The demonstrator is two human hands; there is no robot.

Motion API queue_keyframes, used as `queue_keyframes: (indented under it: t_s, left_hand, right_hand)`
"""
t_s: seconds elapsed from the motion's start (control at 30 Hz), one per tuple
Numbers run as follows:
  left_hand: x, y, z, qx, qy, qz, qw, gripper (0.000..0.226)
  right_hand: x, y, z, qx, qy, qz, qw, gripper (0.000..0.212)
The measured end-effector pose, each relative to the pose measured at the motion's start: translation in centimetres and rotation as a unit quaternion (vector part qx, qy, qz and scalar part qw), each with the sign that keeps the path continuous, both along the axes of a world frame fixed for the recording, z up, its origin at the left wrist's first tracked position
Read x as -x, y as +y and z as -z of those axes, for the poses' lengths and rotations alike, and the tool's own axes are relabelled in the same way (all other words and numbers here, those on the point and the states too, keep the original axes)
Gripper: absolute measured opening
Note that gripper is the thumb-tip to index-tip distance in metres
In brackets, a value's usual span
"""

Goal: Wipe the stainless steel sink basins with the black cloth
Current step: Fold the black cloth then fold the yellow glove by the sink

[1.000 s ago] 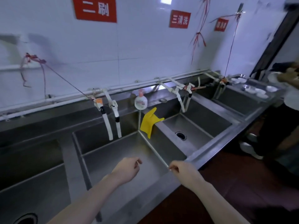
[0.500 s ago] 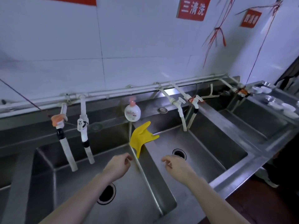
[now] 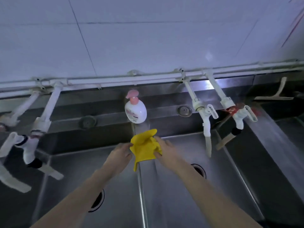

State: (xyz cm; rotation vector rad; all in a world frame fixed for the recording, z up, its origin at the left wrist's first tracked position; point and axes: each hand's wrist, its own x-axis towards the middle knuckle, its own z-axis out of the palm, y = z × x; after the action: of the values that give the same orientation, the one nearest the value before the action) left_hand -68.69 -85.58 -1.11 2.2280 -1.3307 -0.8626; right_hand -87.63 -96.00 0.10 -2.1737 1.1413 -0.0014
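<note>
At the far left, two white taps [image 3: 28, 145] hang over the left basin [image 3: 69, 186], whose single dark drain [image 3: 98, 201] shows beneath the left forearm. The left hand [image 3: 119, 155] reaches to the divider [image 3: 141, 186] between the basins, fingers curled narrowly and touching the near-left edge of a yellow rubber glove [image 3: 144, 147] draped over that divider. No black cloth shows anywhere; only this one yellow glove, so the wiping has likely not begun. Behind it, on the far ledge, stands one white soap bottle [image 3: 135, 111] with a pink pump. The right hand [image 3: 166, 152] pinches the glove's right side, thumb under, fingers over the crumpled part. The glove looks light, limp and probably slick when wet, so it is best gathered at the cuff rather than by a finger. The right basin [image 3: 230, 178] holds one drain [image 3: 199, 170], partly hidden by the right forearm, with two more white taps [image 3: 205, 116] above and a pale squeegee [image 3: 276, 94] lying far right. The steel looks rigid and smooth
</note>
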Motion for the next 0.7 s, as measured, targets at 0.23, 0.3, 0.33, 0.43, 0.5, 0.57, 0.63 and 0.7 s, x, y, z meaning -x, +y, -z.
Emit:
queue_keyframes:
  t_s: [0.23, 0.3, 0.33, 0.43, 0.5, 0.57, 0.63, 0.7]
  left_hand:
    - [-0.3, -6.1, 2.6, -0.013, 0.023, -0.072, 0.997, 0.044]
    - [-0.4, -6.9, 3.3, -0.025, 0.019, -0.074, 0.997, 0.036]
    - [-0.4, -7.1, 3.6, -0.032, 0.023, -0.081, 0.996, 0.032]
    - [0.0, -6.9, 4.0, -0.041, 0.035, -0.098, 0.994, 0.023]
    - [-0.2, -6.2, 4.0, -0.029, 0.014, -0.089, 0.996, 0.023]
    - [-0.7, -5.3, 3.8, -0.016, -0.015, -0.061, 0.998, 0.025]
    - [-1.2, -4.2, 3.2, 0.004, -0.036, -0.025, 0.999, 0.025]
    - [-1.6, -2.8, 2.3, 0.016, -0.049, 0.015, 0.999, 0.025]
  right_hand:
    - [-3.2, -5.4, 4.0, 0.022, -0.008, -0.035, 0.999, 0.067]
    - [-4.1, -6.2, 4.7, 0.014, -0.005, -0.041, 0.999, 0.062]
    - [-4.4, -6.4, 5.0, 0.009, -0.004, -0.043, 0.999, 0.058]
    - [-4.6, -6.6, 5.7, -0.032, -0.007, -0.038, 0.999, 0.049]
    - [-4.4, -6.5, 5.8, -0.052, -0.019, -0.031, 0.998, 0.045]
    - [-4.2, -6.1, 5.7, -0.041, -0.022, -0.036, 0.998, 0.041]
    - [-3.9, -5.6, 5.3, -0.003, 0.0, -0.056, 0.998, 0.041]
    - [-3.6, -4.7, 4.6, 0.035, 0.021, -0.075, 0.996, 0.041]
